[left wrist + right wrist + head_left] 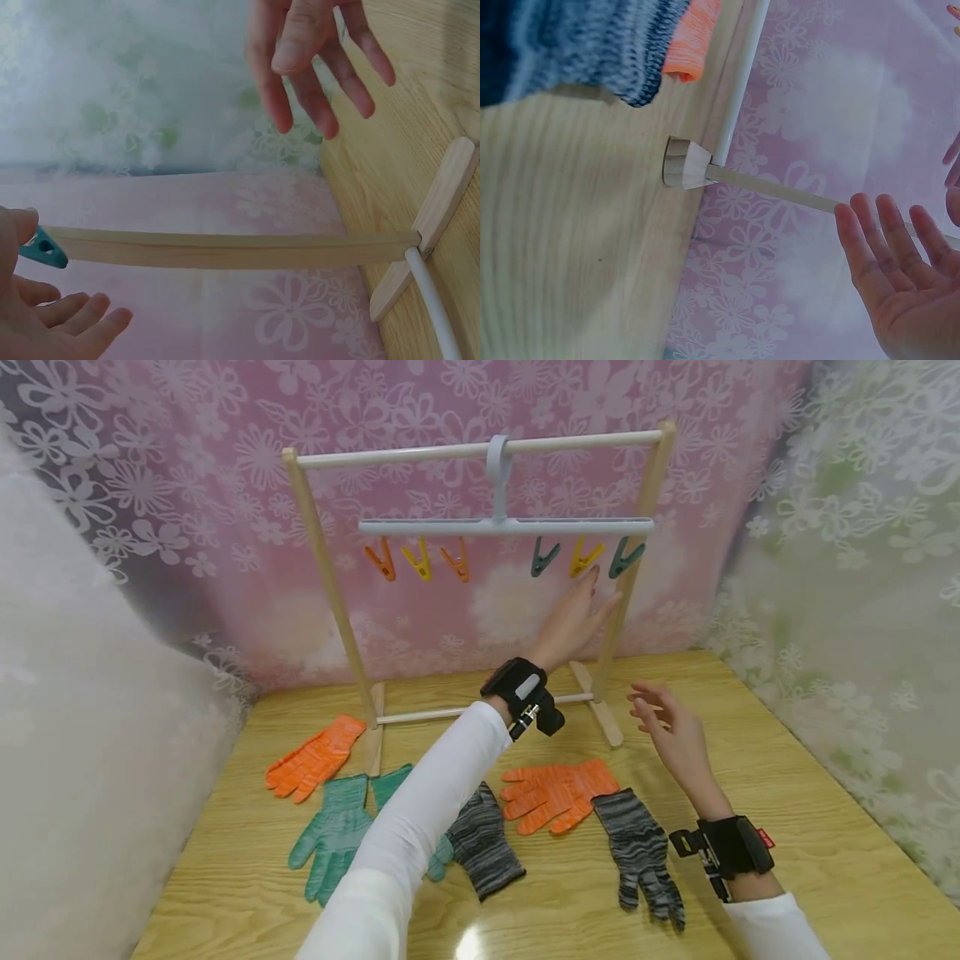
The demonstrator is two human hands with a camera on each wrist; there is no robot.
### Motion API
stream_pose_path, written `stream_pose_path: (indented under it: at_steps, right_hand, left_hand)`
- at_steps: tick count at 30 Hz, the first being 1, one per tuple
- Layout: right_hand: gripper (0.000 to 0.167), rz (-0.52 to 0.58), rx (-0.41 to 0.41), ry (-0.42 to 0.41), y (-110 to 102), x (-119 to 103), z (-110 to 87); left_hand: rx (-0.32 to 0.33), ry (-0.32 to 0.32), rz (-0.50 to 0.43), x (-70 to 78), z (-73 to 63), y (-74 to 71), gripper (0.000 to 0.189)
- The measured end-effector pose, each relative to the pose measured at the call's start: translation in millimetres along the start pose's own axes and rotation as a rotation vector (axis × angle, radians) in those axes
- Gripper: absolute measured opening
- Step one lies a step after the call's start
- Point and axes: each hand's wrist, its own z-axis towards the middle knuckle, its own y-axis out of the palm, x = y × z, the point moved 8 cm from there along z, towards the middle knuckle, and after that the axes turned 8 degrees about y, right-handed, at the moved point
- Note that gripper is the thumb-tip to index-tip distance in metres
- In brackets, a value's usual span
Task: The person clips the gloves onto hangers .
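Note:
My left hand (570, 622) reaches up beneath the right-hand clips of a grey hanger (435, 527). In the head view its fingertips are just below a yellow clothespin (584, 558) and beside a teal clothespin (626, 558). The left wrist view shows its thumb over part of a teal clothespin (45, 250); whether they touch, I cannot tell. Its other fingers are spread and hold nothing. My right hand (671, 735) hovers over the table, right of the rack's foot, with relaxed fingers and an empty palm (919, 315). Another teal clothespin (543, 558) hangs further left.
The hanger hangs from a wooden rack (330, 585). Two orange clothespins (381, 560) and a yellow clothespin (417, 560) hang at its left. On the table lie orange gloves (558, 795), teal gloves (333, 835) and grey striped gloves (637, 843), some behind my left sleeve.

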Motion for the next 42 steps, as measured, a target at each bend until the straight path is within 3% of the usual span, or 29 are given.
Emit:
stream_pose_path:
  at_steps: [5,12,18,21,28,33,36,42]
  right_hand:
    - [0.035,0.025,-0.041,0.013,3.9,9.1,-5.1]
    - [0.034,-0.019,-0.059,0.015,4.9,21.8,-11.8]
    - [0.035,-0.048,-0.068,0.013,4.6,24.3,-15.9]
    - [0.035,-0.065,-0.075,0.009,6.2,24.0,-16.4]
    - [0.034,-0.138,-0.098,0.001,11.0,24.4,-21.9]
    - [0.034,-0.178,-0.127,0.002,10.6,24.7,-28.1]
    - [0.036,-0.222,-0.152,0.008,10.4,25.1,-32.0]
    - [0.037,-0.37,-0.223,0.0,14.1,23.7,-39.9]
  left_hand:
    - [0.066,0.01,-0.026,1.3,11.2,3.7,0.067]
    - [0.114,0.083,-0.093,13.9,13.6,2.5,0.057]
    - [0.116,0.122,-0.256,30.2,5.5,-2.1,0.049]
    - [0.113,0.111,-0.298,35.3,2.0,-4.5,0.048]
    - [0.103,0.079,-0.283,48.6,-5.3,-7.7,0.042]
    - [0.141,0.065,-0.314,58.8,-10.0,-11.1,0.039]
    - [0.197,0.07,-0.271,64.4,-11.7,-16.4,0.038]
    - [0.313,0.098,-0.004,73.7,-16.0,-30.1,0.039]
